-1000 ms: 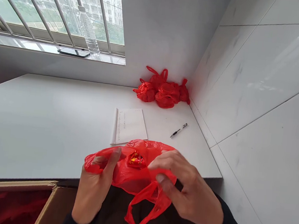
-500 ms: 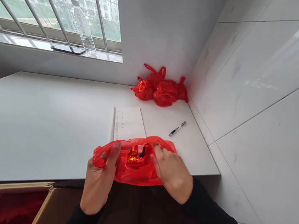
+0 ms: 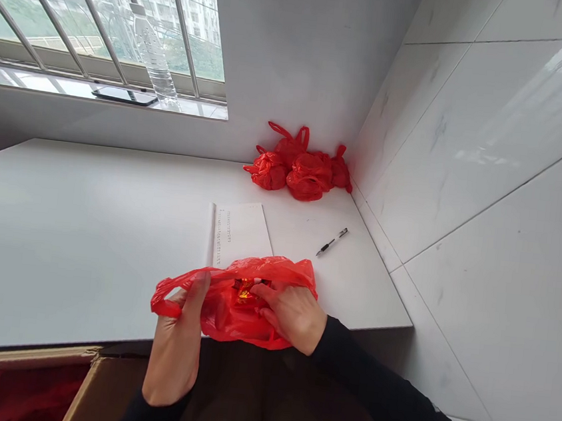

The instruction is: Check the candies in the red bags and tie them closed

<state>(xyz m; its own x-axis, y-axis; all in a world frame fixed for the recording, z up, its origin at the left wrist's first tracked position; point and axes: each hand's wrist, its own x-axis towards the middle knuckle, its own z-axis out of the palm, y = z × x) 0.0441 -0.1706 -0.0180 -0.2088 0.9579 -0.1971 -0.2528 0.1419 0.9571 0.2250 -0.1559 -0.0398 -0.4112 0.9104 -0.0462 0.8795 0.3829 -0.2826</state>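
Note:
A thin red plastic bag (image 3: 229, 322) hangs spread at the table's front edge, its mouth facing up. My left hand (image 3: 180, 334) is closed on its left side, the thumb over the rim and a handle loop beside the fingers. Inside the bag lies a shiny red and gold wrapped packet (image 3: 244, 292), partly covered by my right hand (image 3: 300, 316). That hand reaches into the bag from the right, index finger stretched to the packet and thumb apart below it. Its other fingers are partly hidden.
Several tied red bags (image 3: 309, 173) sit in the back corner. A notebook (image 3: 243, 233) and a pen (image 3: 332, 242) lie on the white table (image 3: 82, 236). A cardboard box (image 3: 106, 386) with red material stands below left. A bottle (image 3: 154, 56) and phone (image 3: 125, 96) rest on the sill.
My right hand has moved left from the bag's right rim into the bag, over the packet. My left hand and the bag have shifted slightly left.

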